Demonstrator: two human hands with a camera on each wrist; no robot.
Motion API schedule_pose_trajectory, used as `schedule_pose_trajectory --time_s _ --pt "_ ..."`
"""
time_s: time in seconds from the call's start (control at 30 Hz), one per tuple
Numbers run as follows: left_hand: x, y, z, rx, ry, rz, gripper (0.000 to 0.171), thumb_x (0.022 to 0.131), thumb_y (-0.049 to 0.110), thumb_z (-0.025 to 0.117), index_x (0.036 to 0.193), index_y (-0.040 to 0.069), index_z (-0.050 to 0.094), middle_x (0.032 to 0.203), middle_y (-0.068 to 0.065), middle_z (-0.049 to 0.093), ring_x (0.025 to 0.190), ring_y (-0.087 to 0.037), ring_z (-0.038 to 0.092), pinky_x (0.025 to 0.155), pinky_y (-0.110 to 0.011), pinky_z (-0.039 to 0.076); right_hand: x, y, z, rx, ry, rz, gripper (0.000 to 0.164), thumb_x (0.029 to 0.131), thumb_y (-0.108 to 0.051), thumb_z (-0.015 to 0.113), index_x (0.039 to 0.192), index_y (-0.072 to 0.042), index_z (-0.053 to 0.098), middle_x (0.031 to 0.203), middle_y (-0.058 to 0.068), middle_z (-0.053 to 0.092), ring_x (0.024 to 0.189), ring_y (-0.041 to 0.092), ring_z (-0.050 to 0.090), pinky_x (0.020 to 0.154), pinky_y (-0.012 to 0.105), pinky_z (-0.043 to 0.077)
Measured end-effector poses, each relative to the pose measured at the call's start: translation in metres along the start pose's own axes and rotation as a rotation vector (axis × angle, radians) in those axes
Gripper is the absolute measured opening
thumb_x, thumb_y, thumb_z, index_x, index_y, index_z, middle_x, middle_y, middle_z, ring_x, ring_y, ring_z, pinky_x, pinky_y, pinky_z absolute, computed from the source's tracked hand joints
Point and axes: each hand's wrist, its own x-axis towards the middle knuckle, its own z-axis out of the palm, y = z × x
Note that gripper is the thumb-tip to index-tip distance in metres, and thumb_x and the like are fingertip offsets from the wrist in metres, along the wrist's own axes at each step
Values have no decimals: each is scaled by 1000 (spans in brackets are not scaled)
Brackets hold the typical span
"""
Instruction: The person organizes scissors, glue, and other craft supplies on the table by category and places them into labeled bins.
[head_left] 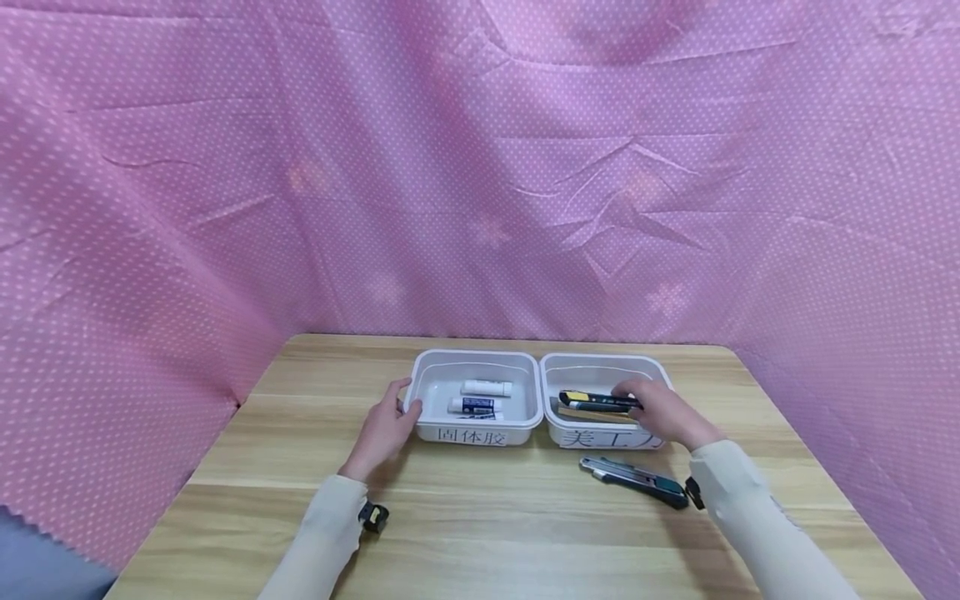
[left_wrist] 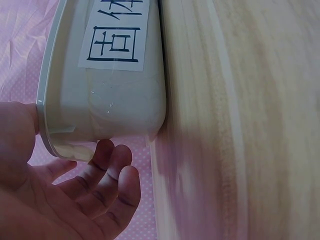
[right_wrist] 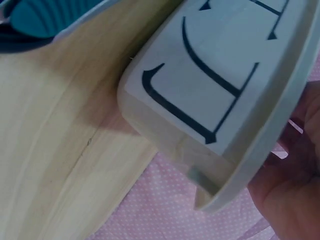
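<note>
My left hand (head_left: 386,429) holds the left end of a white plastic bin (head_left: 432,432), thumb over the rim and fingers curled along the outer wall in the left wrist view. Inside that bin lie several glue sticks (head_left: 486,387), one with a blue label. My right hand (head_left: 660,410) reaches over the right rim of a second white bin (head_left: 551,423) and pinches the end of a black-and-yellow utility knife (head_left: 592,399). More utility knives lie beneath it. In the right wrist view, the bin wall and rim hide the fingertips.
In front of the right bin, another utility knife (head_left: 633,481) with a dark green and grey body lies on the wooden table (head_left: 480,525). Both bins carry paper labels with black characters. Pink dotted cloth (head_left: 480,167) hangs behind and beside the table.
</note>
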Motion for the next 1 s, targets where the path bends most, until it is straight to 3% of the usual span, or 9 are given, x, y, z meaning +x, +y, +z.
schedule_pose_trajectory --time_s 0.4,0.7,1.0 --pt "0 1 0 5 0 1 55 105 27 55 155 11 38 98 -13 64 80 -21 60 68 -30 51 12 10 8 -24 12 -35 29 82 14 71 108 2 73 108 17 74 107 39 67 96 56 52" --pt "1 -1 0 5 1 5 55 105 26 54 155 11 39 98 -12 64 80 -20 60 69 -30 51 16 11 11 -10 8 38 22 84 5 76 105 -1 74 103 13 74 101 34 68 91 53 54" --pt "-1 2 0 0 -2 -8 56 105 28 54 156 12 37 99 -12 64 80 -20 60 69 -30 51 18 12 13 46 17 67 25 84 10 72 109 5 72 108 22 72 97 37 69 86 49 57"
